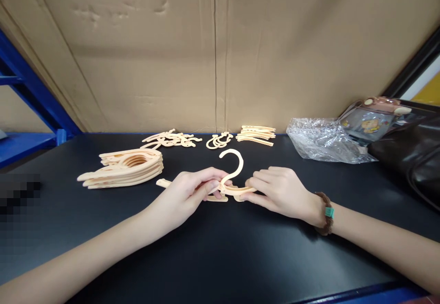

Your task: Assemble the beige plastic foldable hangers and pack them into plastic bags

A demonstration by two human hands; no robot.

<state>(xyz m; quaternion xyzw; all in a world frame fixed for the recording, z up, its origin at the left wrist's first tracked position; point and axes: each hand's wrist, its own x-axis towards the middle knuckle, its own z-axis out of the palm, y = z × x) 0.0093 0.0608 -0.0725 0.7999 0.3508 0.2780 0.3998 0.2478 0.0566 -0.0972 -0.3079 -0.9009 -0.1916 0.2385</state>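
Note:
Both hands grip a cream plastic hanger (236, 168) above the middle of the black table, its hook pointing up. My left hand (192, 194) pinches it just below the hook, and a hanger arm sticks out to the left behind that hand. My right hand (278, 191) is closed round the curved arm on the right side. Pale lower pieces show beneath the fingers; how they join is partly hidden. Left of my left hand lies a stack of cream hangers (123, 171), piled flat on one another.
Along the back of the black table (220, 258) lie a heap of small cream pieces (175, 139), several loose hooks (219, 140) and a pile of straight arms (256, 134). A clear plastic bag (326, 141) and a dark leather bag (412, 152) sit at right. Cardboard (144, 65) stands behind.

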